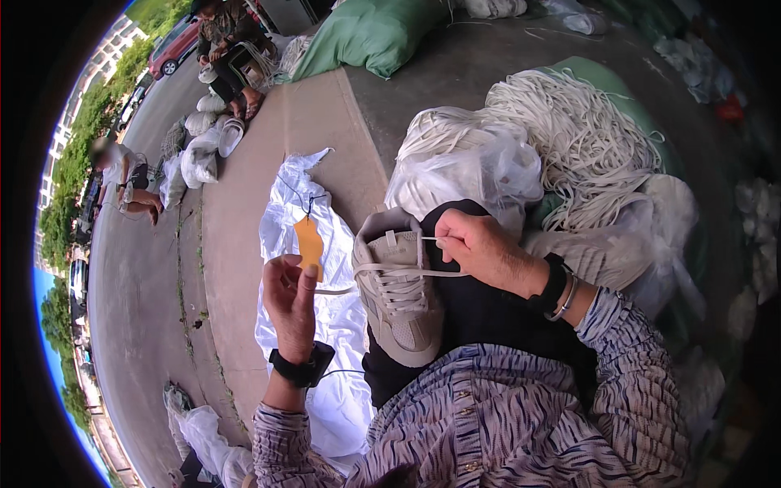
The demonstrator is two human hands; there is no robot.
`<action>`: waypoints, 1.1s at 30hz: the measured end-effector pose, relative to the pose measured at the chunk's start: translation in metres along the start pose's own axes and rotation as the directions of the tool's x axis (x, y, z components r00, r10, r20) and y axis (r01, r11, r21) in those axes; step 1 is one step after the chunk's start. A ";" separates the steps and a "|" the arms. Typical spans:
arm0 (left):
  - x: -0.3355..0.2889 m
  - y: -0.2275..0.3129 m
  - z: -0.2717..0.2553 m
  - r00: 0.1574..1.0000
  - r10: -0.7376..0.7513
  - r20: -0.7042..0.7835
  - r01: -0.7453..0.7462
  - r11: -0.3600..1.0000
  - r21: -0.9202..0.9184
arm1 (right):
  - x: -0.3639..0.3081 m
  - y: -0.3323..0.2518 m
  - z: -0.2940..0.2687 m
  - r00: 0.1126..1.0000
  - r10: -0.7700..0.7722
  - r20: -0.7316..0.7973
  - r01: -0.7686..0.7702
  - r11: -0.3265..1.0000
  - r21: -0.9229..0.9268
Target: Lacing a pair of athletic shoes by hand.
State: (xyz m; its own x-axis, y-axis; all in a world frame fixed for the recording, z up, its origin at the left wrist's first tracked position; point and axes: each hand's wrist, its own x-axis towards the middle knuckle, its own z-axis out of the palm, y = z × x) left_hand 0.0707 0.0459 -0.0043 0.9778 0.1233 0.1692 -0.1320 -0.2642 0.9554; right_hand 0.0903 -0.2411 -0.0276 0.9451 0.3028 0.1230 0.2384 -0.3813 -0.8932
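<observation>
A beige sneaker [399, 305] rests on my dark-trousered lap, its toe pointing toward me. Flat pale laces cross its lower eyelets, and a loose length lies across the tongue. My right hand [480, 252] pinches a lace [429, 237] beside the upper eyelets on the shoe's right side. Left of the shoe, my left hand [291, 301] is closed, thumb against fingers, on the other stretch of shoelace [335, 290], which runs out from the shoe. An orange tag [308, 244] with a dark string shows just beyond those fingertips; whether they touch it I cannot tell.
A white plastic sheet [272, 317] lies on the ground at left. Bagged laces [455, 146] and a heap of loose pale laces [569, 122] sit at right. Farther off are a green sack [370, 37], white bags [199, 159] and two seated people.
</observation>
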 end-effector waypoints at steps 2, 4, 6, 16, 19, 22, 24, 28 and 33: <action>-0.017 0.006 0.037 0.963 0.154 0.223 -0.202 0.956 0.214 | -0.004 -0.008 0.001 0.999 -0.041 0.000 0.041 0.993 -0.114; -0.019 -0.008 0.055 0.914 0.215 0.343 -0.348 0.851 0.393 | -0.009 -0.008 0.001 0.995 -0.087 0.042 0.096 0.953 -0.287; -0.014 -0.009 0.053 0.937 0.108 0.333 -0.238 0.895 0.378 | -0.009 -0.009 0.002 0.998 -0.048 0.049 0.061 0.946 -0.317; -0.015 0.006 0.044 0.978 0.183 0.101 -0.182 0.983 -0.020 | 0.000 -0.015 0.005 0.994 -0.091 0.061 0.107 0.926 -0.362; -0.013 -0.012 0.039 0.993 -0.037 0.113 0.055 0.985 -0.162 | 0.000 -0.009 0.005 0.992 -0.071 0.103 0.110 0.887 -0.448; -0.019 -0.012 0.030 0.931 -0.317 0.183 0.358 0.893 -0.272 | 0.000 -0.013 0.006 0.990 -0.073 0.117 0.119 0.881 -0.459; -0.024 -0.013 0.028 0.886 -0.367 0.283 0.441 0.855 -0.272 | 0.000 -0.014 0.006 0.991 -0.085 0.104 0.121 0.899 -0.420; -0.033 -0.008 0.028 0.842 -0.305 0.444 0.338 0.941 0.007 | 0.001 -0.010 0.008 0.988 -0.089 0.123 0.137 0.872 -0.470; -0.025 0.001 0.025 0.915 -0.253 0.313 0.268 0.963 -0.003 | 0.009 -0.013 0.017 0.985 -0.076 0.156 0.146 0.849 -0.507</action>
State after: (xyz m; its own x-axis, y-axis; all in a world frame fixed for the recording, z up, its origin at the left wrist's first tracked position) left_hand 0.0504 0.0193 -0.0139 0.9794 -0.1193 -0.1629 0.1341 -0.2185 0.9666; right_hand 0.0916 -0.2190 -0.0223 0.8778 0.4633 0.1220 0.4539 -0.7226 -0.5213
